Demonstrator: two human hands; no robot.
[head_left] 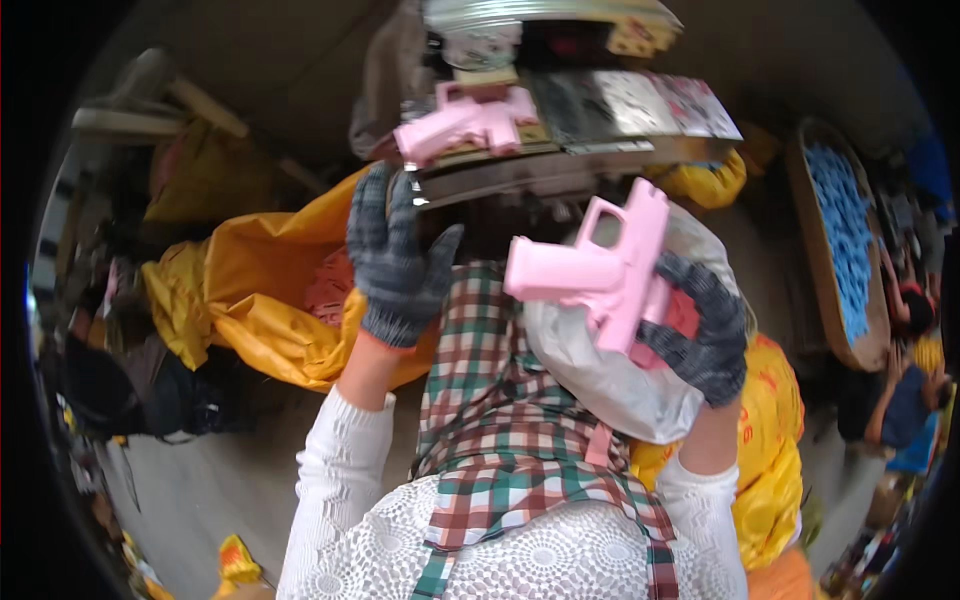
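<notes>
My right hand [710, 335], in a dark grey knit glove, is closed round a pink plastic toy pistol [630, 265], held above my lap with its grip pointing left. Spread fingers show on my left hand [395, 265], gloved alike and holding nothing; its fingertips are close to the front edge of the metal work table [600, 160]. More pink toy pistol parts [470, 122] lie on the table's left side, slightly blurred. Under my right hand, a white sack [570, 350] holds pinkish-red pieces, partly hidden by the hand and the toy.
An open yellow sack [270, 335] with reddish-pink pieces [330, 285] stands at my left. Further yellow sacks [765, 440] lie at my right. Beyond them is a long basket of blue pieces [845, 240]. Other people [900, 400] are at the far right edge.
</notes>
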